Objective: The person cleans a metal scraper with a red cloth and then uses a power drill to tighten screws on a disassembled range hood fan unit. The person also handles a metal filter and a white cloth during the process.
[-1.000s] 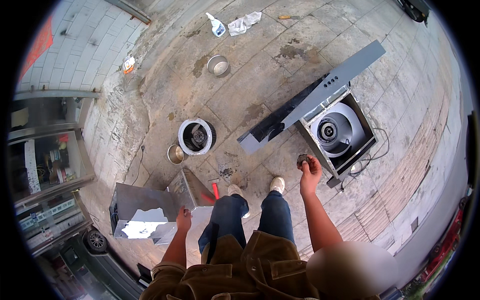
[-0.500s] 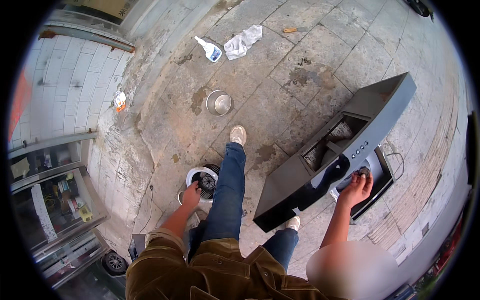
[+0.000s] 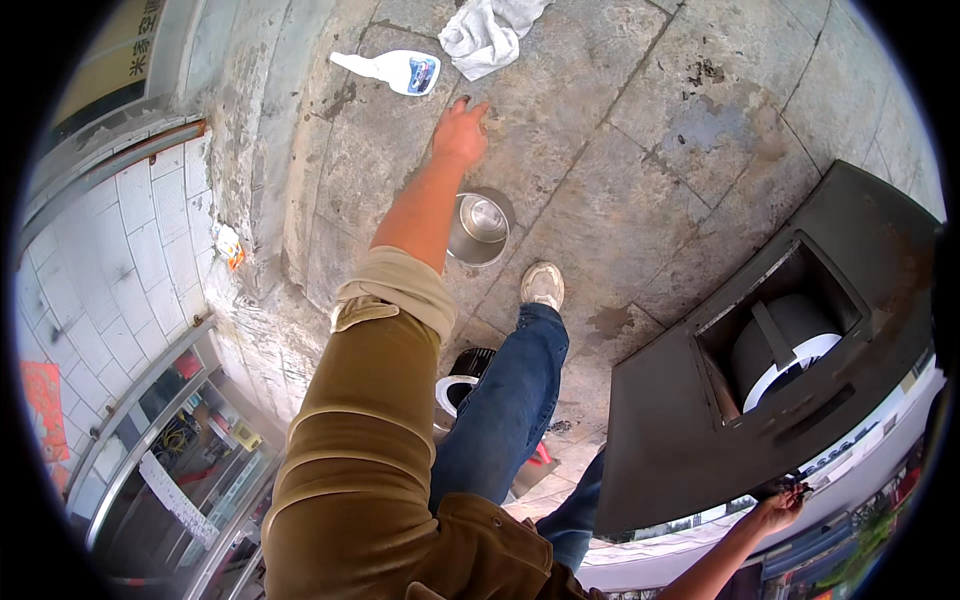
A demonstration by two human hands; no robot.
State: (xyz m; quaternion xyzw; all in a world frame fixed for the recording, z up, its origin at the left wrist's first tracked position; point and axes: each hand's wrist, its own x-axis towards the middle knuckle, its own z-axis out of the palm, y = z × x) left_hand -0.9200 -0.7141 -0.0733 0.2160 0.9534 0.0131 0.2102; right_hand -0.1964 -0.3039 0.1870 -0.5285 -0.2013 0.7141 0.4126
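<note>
My left hand (image 3: 460,135) reaches over the paving with fingers apart and empty, just short of a white spray bottle (image 3: 408,72) lying on its side. A crumpled grey cloth (image 3: 485,35) lies beside the bottle. Below my forearm stands a metal pot (image 3: 480,228). At lower right my right hand (image 3: 780,510) pinches a small dark object (image 3: 795,492), too small to name, by the lower edge of a dark metal range hood (image 3: 660,420). The hood has an open square housing with a curved part inside.
A black slotted fan wheel with a pale rim (image 3: 450,392) sits on the ground by my left leg, partly hidden. A tiled wall (image 3: 120,250) with a step and glazed frontage runs along the left. A small orange-and-white packet (image 3: 228,245) lies by that wall.
I have stepped and bent forward toward the bottle and cloth; my left hand stretches out toward them. The hood now appears larger and further down on my right, the small object still in my right hand.
</note>
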